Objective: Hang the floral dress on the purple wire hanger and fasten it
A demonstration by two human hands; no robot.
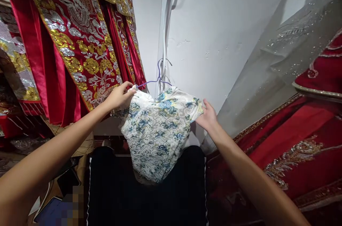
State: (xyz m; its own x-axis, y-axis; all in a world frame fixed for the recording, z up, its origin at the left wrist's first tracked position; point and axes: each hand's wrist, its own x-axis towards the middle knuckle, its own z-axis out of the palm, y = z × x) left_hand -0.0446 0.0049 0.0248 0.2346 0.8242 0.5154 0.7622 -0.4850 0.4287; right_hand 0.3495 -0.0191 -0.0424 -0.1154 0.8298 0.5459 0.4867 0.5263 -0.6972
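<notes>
Both forearms stretch up and away from the camera, so the hands are doing all the work out front. Left hand [120, 95] is closed around the shoulder of a small floral top [157, 130], pinching the white fabric right where the thin blue wire hanger [158, 78] pokes out. Right hand [207, 116] grips the edge of the opposite short sleeve, fingers curled over the hem. So the top is held between them, spread out in front of the white wall [213, 23], and it hangs down over a black garment [144, 197] below.

Pattern on the top is blue, green and yellow swirly flowers on a pale ground, looks shiny like satin.

Off to the left hangs a row of red robes [77, 41] packed with gold and silver embroidery. To the right there's a grey sheer fabric with sequins [280, 66] and more red embroidered cloth [299, 137] under it.

Couldn't spot any label, tag or readable writing on anything, only a blurred patch at bottom left.
</notes>
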